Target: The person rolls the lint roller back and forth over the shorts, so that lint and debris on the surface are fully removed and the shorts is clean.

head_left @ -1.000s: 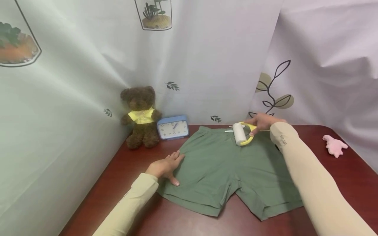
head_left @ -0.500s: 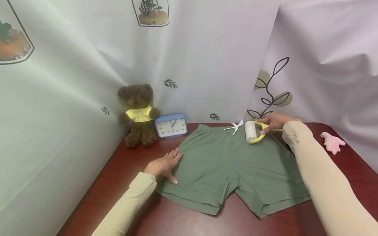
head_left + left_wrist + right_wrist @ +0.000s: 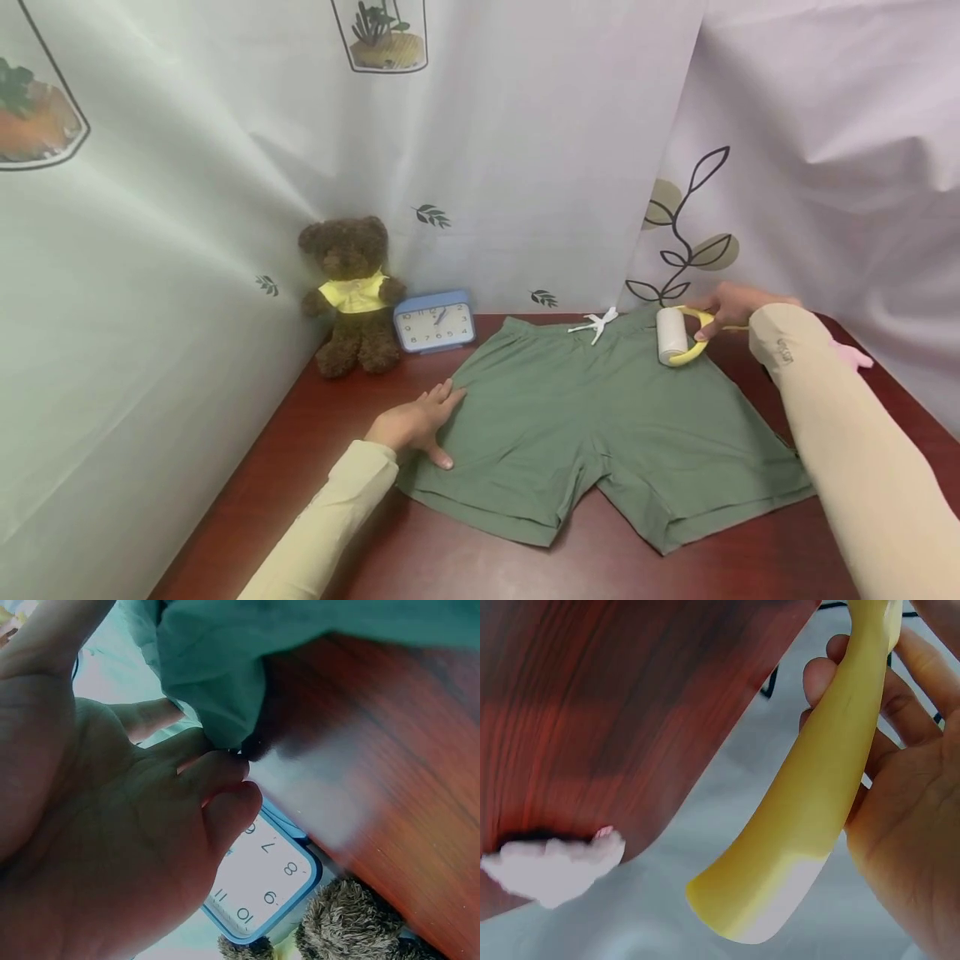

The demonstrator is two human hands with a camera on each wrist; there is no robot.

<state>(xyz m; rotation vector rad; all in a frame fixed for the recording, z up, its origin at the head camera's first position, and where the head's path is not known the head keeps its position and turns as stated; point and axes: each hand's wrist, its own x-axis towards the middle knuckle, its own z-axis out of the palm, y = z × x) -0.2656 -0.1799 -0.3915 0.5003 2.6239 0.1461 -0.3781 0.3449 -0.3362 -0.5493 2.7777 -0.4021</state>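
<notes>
Green drawstring shorts (image 3: 540,408) lie spread on the dark red table, their white drawstring (image 3: 597,323) tied at the waistband. My left hand (image 3: 416,425) rests on the left side of the shorts with its fingers extended; in the left wrist view a fold of green cloth (image 3: 217,667) bunches at the fingertips. A lint roller (image 3: 672,337) with a white roll and a yellow frame is gripped in my right hand (image 3: 738,305). Its roll lies at the right end of the waistband. Seen from the right wrist, the curved yellow handle (image 3: 802,787) passes along the palm, fingers curled behind it.
A brown teddy bear (image 3: 352,292) in a yellow shirt sits at the back left, beside a blue alarm clock (image 3: 435,325). A pink plush toy (image 3: 851,356) lies on the right, partly behind my right sleeve. Printed curtains (image 3: 525,167) hang along the table's far edge.
My right hand has moved the lint roller rightward along the waistband, from the drawstring to the right end, uncovering the bow. My left hand stays in place on the shorts.
</notes>
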